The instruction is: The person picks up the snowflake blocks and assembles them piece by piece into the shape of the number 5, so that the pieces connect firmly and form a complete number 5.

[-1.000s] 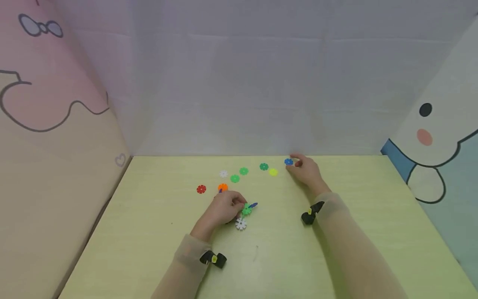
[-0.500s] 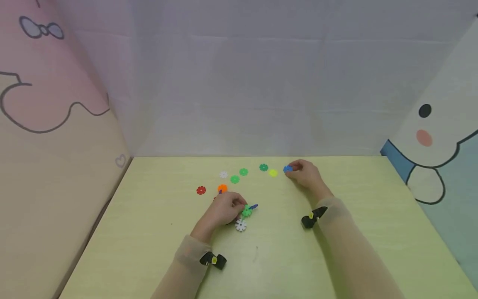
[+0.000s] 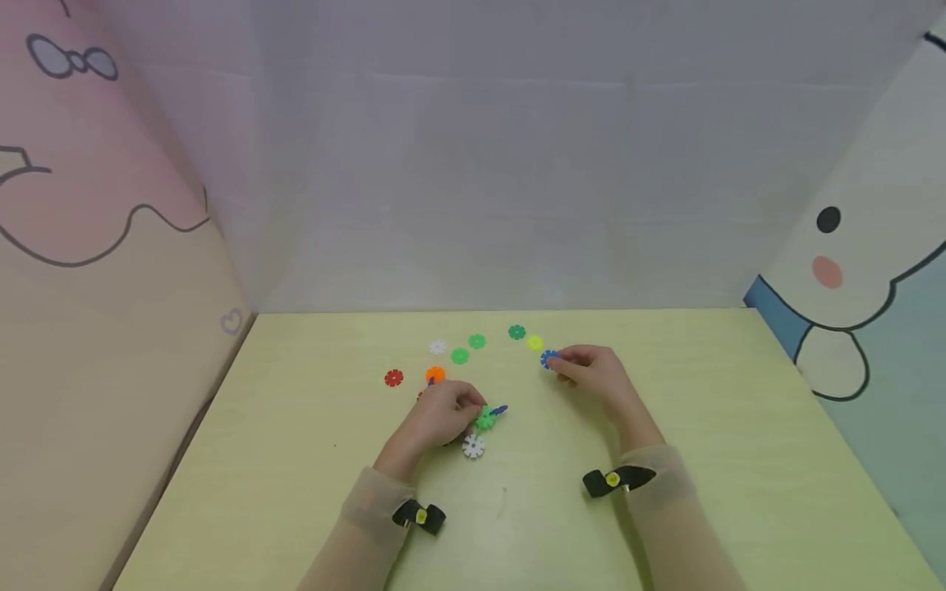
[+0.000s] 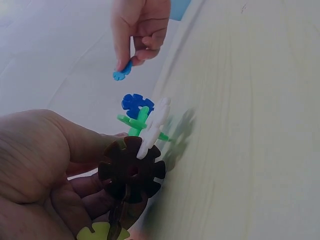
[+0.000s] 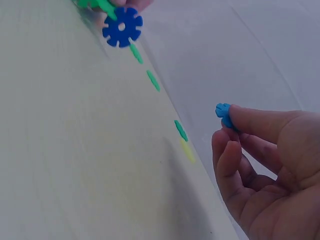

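My left hand (image 3: 441,412) grips a joined cluster of notched plastic discs low over the table. Its parts include a green disc (image 3: 485,418), a white disc (image 3: 473,446) and a dark blue disc (image 5: 122,27). In the left wrist view a dark brown disc (image 4: 131,170) stands in front of the fingers, with a yellow disc (image 4: 102,232) below it. Between thumb and fingertips, my right hand (image 3: 597,373) pinches a light blue disc (image 3: 548,359), raised above the table to the right of the cluster. The left palm hides part of the cluster.
Loose notched discs lie behind the hands: a red disc (image 3: 394,377), an orange disc (image 3: 435,374), a white loose disc (image 3: 438,347), several green ones and a yellow loose disc (image 3: 535,342). A pale cloth wall (image 3: 473,197) rises at the table's (image 3: 739,427) far edge.
My right hand has taken hold of the blue disc, lifted it from near the far edge and brought it nearer and to the left. The left hand with its cluster stays almost still.
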{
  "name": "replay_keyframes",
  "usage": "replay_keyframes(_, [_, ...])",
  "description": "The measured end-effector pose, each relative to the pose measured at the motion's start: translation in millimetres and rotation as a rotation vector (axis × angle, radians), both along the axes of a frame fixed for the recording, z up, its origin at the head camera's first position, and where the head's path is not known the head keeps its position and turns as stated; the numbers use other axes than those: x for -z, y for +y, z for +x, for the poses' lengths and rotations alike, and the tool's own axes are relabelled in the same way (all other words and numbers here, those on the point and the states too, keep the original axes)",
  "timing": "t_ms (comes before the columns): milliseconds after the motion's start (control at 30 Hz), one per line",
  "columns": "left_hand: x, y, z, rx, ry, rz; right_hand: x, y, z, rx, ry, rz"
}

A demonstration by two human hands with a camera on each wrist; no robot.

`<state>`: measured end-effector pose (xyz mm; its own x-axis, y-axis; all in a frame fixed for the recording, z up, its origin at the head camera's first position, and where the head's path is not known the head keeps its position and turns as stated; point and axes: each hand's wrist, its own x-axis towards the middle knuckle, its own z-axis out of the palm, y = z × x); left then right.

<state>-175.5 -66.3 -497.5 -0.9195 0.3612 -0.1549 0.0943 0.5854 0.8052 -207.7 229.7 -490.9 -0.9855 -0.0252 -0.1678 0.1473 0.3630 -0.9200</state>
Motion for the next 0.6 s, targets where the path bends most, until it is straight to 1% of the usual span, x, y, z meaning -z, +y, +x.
replay_keyframes(133, [-0.8,0.9,0.1,-0.005,0.003,0.003,3.0,-13.3,16.2,-0.028,-0.028,-0.068])
replay_keyframes(300, [-4.7,2.5,-0.5,-0.006,0.002,-0.001,3.5,-28.8,33.9,-0.046,-0.062,-0.124])
replay_keyframes(433, [-5.6,2.4,-0.7,-0.005,-0.002,-0.002,8.5,-37.4,43.0,-0.041,-0.059,-0.186])
replay_keyframes(600, [-3.6,1.6,-0.2,-0.002,0.000,-0.014,17.6,-43.5,49.0,-0.031,-0.077,-0.235])
